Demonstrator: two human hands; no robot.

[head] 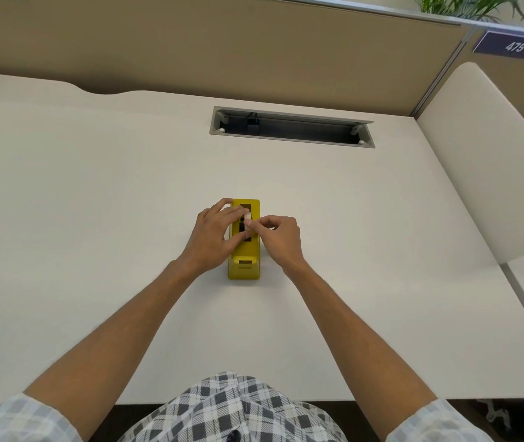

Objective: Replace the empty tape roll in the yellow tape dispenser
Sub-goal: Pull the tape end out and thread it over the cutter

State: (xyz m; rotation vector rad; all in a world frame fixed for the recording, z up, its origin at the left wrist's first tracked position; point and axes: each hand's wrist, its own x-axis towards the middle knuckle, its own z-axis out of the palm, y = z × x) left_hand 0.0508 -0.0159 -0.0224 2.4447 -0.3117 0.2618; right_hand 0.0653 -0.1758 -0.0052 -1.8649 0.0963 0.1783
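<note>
Yellow tape dispenser (244, 266) gripped by left hand (214, 239); right hand (278, 239) pinches the roll (248, 216).

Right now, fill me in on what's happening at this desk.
A person is working on a yellow tape dispenser that sits on the white desk. The left hand is wrapped around the dispenser's left side, fingers over the top. The right hand pinches a small whitish roll at the dispenser's open slot. Whether the roll is going in or coming out cannot be told from this view.
</note>
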